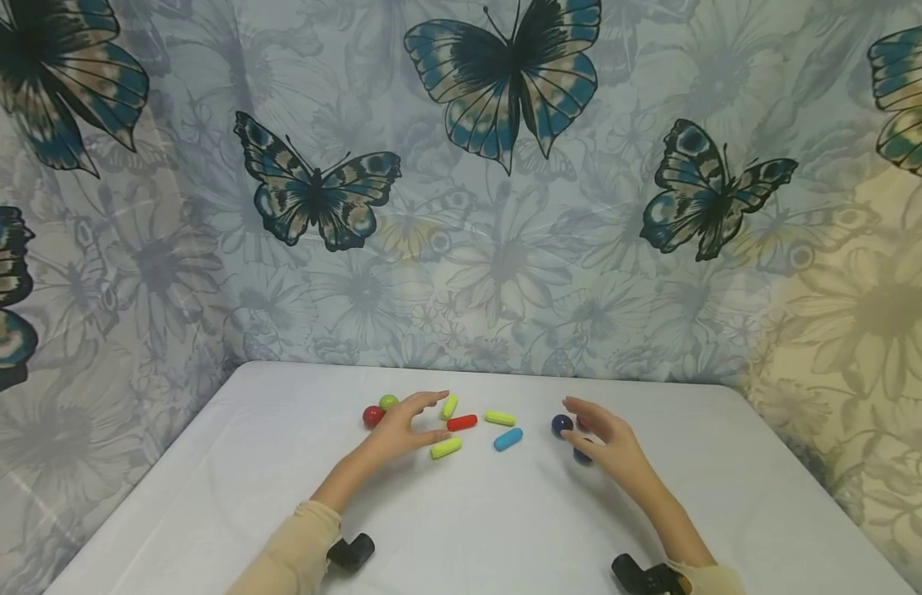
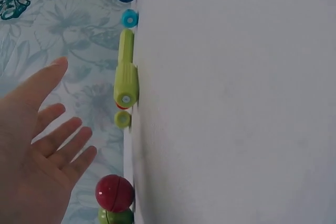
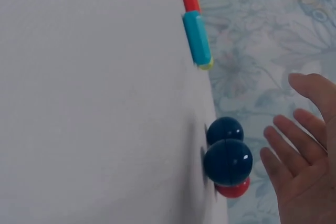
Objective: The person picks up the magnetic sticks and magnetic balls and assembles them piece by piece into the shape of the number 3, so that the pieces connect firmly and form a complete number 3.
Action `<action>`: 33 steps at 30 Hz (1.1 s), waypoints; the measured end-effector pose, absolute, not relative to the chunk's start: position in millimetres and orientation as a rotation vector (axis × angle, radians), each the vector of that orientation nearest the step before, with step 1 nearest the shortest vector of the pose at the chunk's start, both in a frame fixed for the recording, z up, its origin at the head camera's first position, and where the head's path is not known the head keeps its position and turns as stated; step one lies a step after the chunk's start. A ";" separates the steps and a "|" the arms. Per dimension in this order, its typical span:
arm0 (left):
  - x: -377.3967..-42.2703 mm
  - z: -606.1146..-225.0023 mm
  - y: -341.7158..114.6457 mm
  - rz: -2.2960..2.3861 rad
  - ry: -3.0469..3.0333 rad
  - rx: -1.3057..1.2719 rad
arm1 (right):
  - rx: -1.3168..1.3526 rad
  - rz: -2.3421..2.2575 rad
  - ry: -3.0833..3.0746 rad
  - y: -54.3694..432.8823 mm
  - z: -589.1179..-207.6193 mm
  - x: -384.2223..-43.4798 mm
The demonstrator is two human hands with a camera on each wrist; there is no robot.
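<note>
My left hand (image 1: 400, 429) hovers over the table with fingers spread and nothing held. Beside it on the left are a red ball (image 1: 373, 416) and a green ball (image 1: 388, 402). Right of its fingertips lie a red cylinder (image 1: 462, 422), three yellow-green cylinders (image 1: 500, 417) and a blue cylinder (image 1: 508, 439). My right hand (image 1: 608, 438), empty with fingers apart, is above the right-hand balls. Two dark blue balls (image 3: 228, 162) sit there with a red ball (image 3: 234, 188), which the hand partly hides in the head view.
The white table (image 1: 476, 512) ends at the back against a hanging cloth (image 1: 498, 289) printed with butterflies and flowers. Black wrist devices (image 1: 352, 552) are strapped near both sleeves.
</note>
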State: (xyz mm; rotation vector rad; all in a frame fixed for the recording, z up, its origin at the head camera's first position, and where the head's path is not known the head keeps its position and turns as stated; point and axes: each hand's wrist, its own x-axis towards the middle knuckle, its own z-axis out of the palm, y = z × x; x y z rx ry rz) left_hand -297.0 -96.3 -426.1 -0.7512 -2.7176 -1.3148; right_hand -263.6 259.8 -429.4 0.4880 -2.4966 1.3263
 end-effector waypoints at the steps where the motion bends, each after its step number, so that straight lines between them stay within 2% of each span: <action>1: -296.6 -426.9 -96.2 -1.337 -2.708 -0.756 | 0.505 1.340 -2.482 261.8 -431.3 -263.4; 17: -295.7 -442.0 -95.8 -1.440 -2.637 -0.863 | 0.589 1.468 -2.394 275.8 -443.3 -255.9; 33: -299.4 -458.0 -97.4 -1.486 -2.693 -0.829 | 0.652 1.414 -2.376 283.5 -449.1 -254.9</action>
